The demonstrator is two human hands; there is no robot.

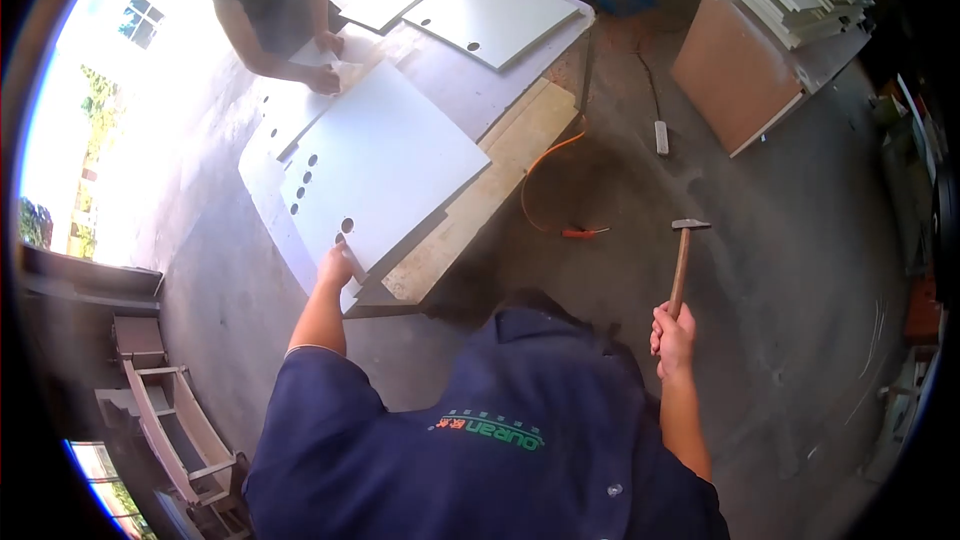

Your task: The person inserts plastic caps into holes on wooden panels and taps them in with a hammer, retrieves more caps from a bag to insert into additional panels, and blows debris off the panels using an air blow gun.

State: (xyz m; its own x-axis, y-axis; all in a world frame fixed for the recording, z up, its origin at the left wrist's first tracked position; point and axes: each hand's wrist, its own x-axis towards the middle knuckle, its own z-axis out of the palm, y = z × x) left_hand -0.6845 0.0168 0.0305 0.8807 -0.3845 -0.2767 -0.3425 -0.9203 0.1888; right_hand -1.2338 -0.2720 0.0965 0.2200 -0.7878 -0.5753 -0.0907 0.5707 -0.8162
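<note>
Panel, white and pierced by round holes [400, 165], lies flat across the near part of the table [480, 85], one corner close to the near edge. The hands are apart. The left hand [337, 265] touches that corner beside a hole; whether it pinches or merely rests, I cannot tell. The right hand [675, 338] is closed around the handle of a hammer [680, 265], raised off to the right, head up.

A stray blow could bruise the left fingers or chip the face around the holes. The panel could rock or slide if the pale boards [515, 140] bear it unevenly, or if the co-worker [275, 15] across the table nudges it. The orange cord [530, 180] could snag a foot.

As for containers, I can make out none for certain; the slatted frame [165, 425] on the left looks open-sided, its contents unclear.
</note>
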